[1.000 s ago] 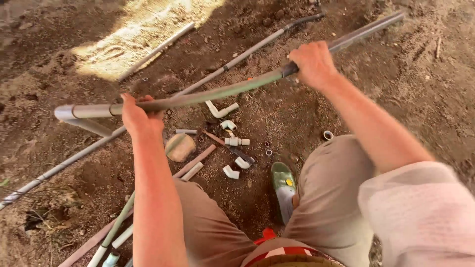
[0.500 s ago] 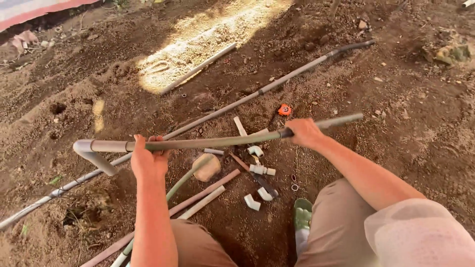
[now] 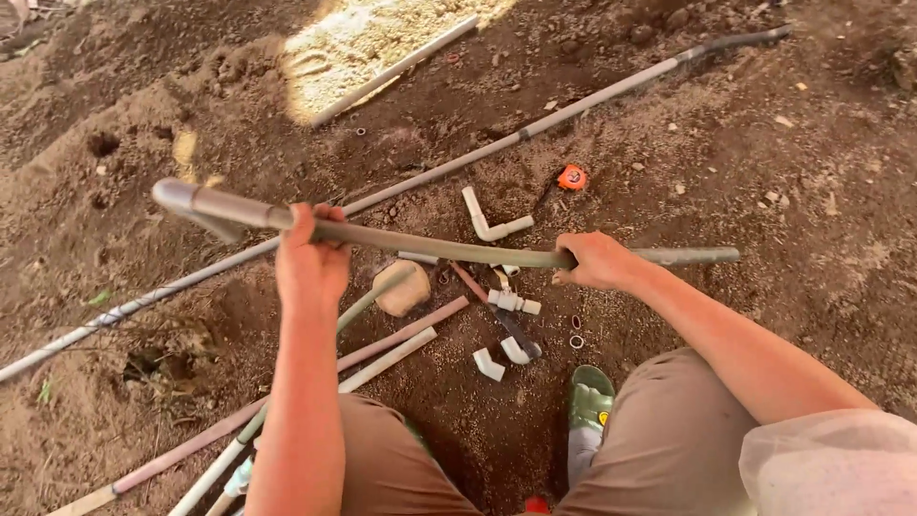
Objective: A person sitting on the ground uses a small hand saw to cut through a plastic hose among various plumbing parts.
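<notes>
**Both hands clamped on a grey pipe above the dirt**

The left hand [image 3: 310, 263] is clenched around a long grey pipe [image 3: 439, 247] near its elbow-fitted end, and the right hand [image 3: 594, 261] grasps the same pipe farther along, toward its plain end. So each grip is closed on the pipe, which is held roughly level, slightly bowed, above the bare soil [image 3: 783, 191] in front of the person's knees.

On the ground below the pipe lies a scatter of fittings: a white L-shaped pipe piece [image 3: 489, 220], a white tee fitting [image 3: 513, 302], and two small white elbows [image 3: 489, 363] near the green shoe [image 3: 590, 399]. A tan stone [image 3: 403, 289] sits just beside the left hand's forearm. A small orange tape measure [image 3: 572, 177] rests beyond the pipe. A long thin pipe [image 3: 478, 153] runs diagonally across the soil, and a pinkish pipe [image 3: 382, 342] with a white one [image 3: 387, 360] just beside it lies near the left knee.
</notes>
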